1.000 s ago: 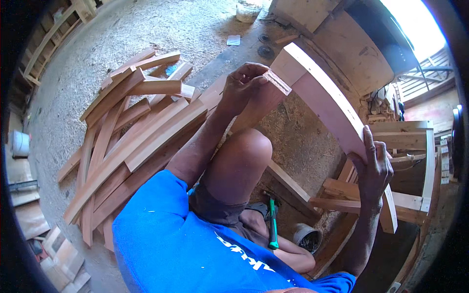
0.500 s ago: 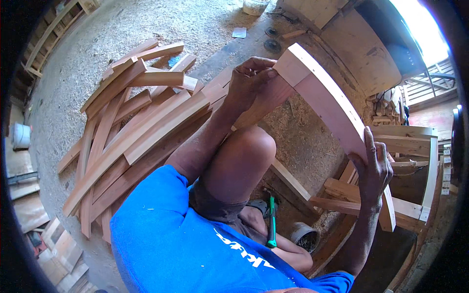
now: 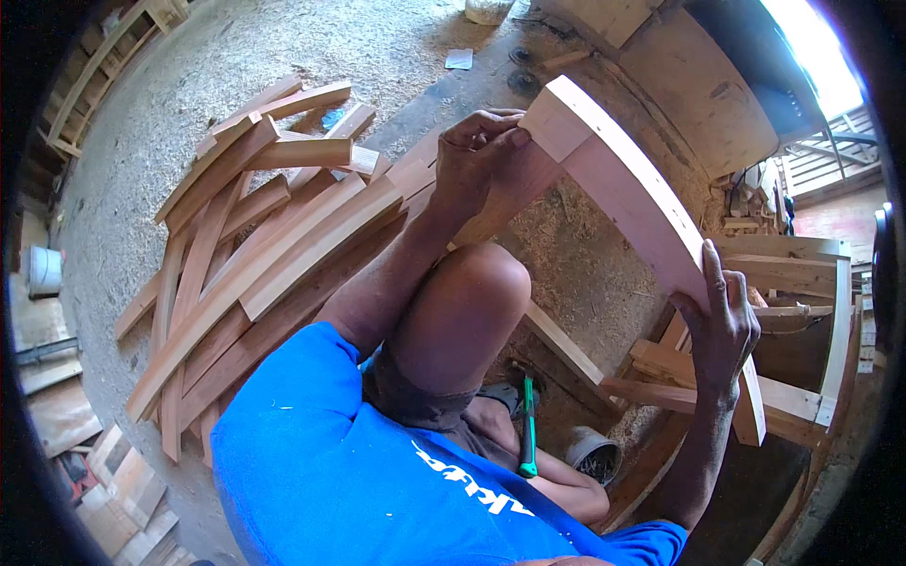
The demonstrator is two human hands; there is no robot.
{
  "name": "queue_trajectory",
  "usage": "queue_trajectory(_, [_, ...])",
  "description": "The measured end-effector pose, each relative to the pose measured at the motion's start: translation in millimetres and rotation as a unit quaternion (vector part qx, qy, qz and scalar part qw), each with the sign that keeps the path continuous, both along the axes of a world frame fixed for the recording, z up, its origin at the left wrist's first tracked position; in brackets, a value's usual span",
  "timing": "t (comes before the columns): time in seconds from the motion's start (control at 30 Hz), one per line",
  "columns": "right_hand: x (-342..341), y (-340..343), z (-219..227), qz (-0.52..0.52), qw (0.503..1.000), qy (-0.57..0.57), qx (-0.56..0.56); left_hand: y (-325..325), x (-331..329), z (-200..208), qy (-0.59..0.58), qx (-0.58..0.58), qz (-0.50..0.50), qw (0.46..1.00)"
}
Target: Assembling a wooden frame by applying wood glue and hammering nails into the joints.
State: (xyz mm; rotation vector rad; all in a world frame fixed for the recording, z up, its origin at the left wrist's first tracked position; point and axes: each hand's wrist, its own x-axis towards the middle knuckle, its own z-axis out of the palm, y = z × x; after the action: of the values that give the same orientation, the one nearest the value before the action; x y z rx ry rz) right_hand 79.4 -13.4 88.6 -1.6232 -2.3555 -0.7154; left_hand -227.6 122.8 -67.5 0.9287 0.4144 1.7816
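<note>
A wooden frame (image 3: 634, 189) with a curved rail is raised in front of me, its corner joint at the upper left. At that corner my left hand (image 3: 477, 156) is closed on the wood, thumb and fingers pinching near the joint. Farther down the curved rail, my right hand (image 3: 722, 325) grips its lower right part, fingers along the outer edge and thumb on the inner side. Beside my bent leg rests a hammer (image 3: 528, 434) with a green and black handle. Parts of the frame's lower side are hidden behind my hands and knee.
Many loose wooden pieces (image 3: 274, 236) lie heaped on the sawdust-covered floor at left. A small bucket (image 3: 593, 457) of what look like nails stands near my foot. Another wooden frame (image 3: 835, 330) is at right. Large panels (image 3: 698, 104) lean at the back right.
The frame's upper corner and my left hand have shifted slightly left and up. Both hands keep their hold.
</note>
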Motion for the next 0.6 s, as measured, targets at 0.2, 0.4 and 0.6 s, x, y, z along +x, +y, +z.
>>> queue_trajectory(0.2, [0, 0, -1, -0.008, 1.0, -0.02, 0.012, 0, 1, -1, 0.068, 0.036, 0.05, 0.996])
queue_trajectory(0.4, [-2, -2, -1, -0.008, 1.0, -0.024, 0.016, 1, 6, -9, 0.009, 0.01, 0.056, 0.998])
queue_trajectory(0.6, [-3, -3, -4, -0.002, 0.999, -0.03, 0.03, -6, 6, 1, -0.011, 0.012, -0.005, 1.0])
